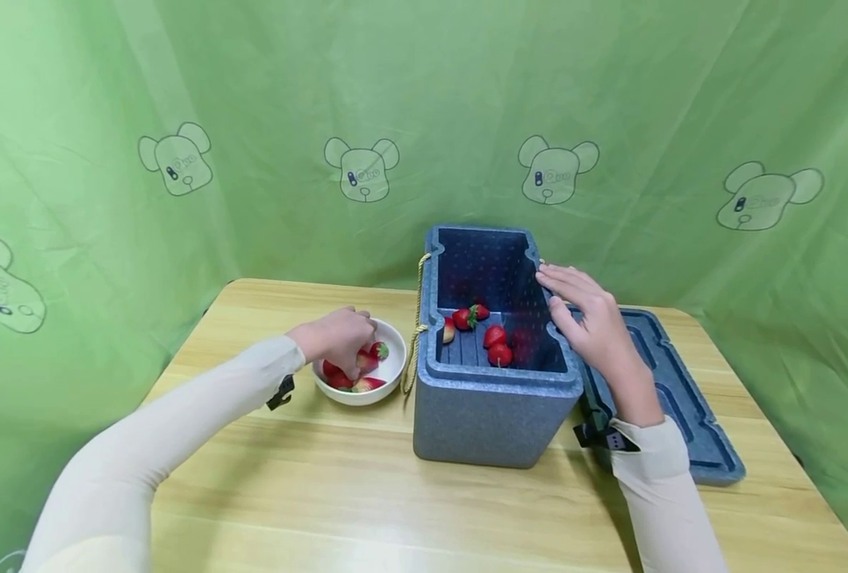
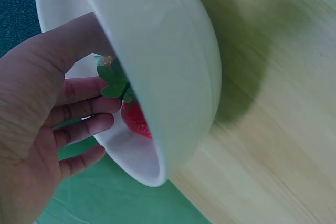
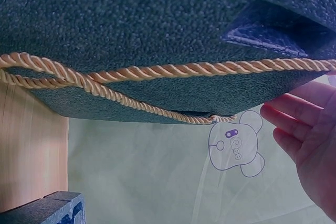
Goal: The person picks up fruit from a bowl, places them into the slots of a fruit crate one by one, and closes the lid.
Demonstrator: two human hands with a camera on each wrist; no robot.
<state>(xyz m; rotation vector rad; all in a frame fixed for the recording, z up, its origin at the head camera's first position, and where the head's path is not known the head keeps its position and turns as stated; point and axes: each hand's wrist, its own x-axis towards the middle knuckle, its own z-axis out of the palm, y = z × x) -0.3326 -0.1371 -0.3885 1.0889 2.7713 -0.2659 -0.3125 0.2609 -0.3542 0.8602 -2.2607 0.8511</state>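
Observation:
My left hand (image 1: 341, 338) reaches into a white bowl (image 1: 392, 380) of strawberries (image 1: 368, 385). In the left wrist view its fingers are spread and gently bent beside a strawberry (image 2: 137, 120) with green leaves; the thumb tip is hidden behind the bowl's rim. My right hand (image 1: 588, 318) rests on the right rim of a grey-blue foam box (image 1: 488, 418), fingers straight. Inside the box, several strawberries (image 1: 497, 344) lie on the ribbed floor. The right wrist view shows the fingertips of the right hand (image 3: 310, 124) against the box's side, partly out of frame.
A matching foam lid (image 1: 681, 398) lies on the wooden table (image 1: 309, 485), right of the box. Twisted gold rope (image 1: 414, 350) hangs at the box's left side, between it and the bowl, and gold rope (image 3: 173, 71) also runs along its right side. Green curtain (image 1: 452, 95) surrounds the table.

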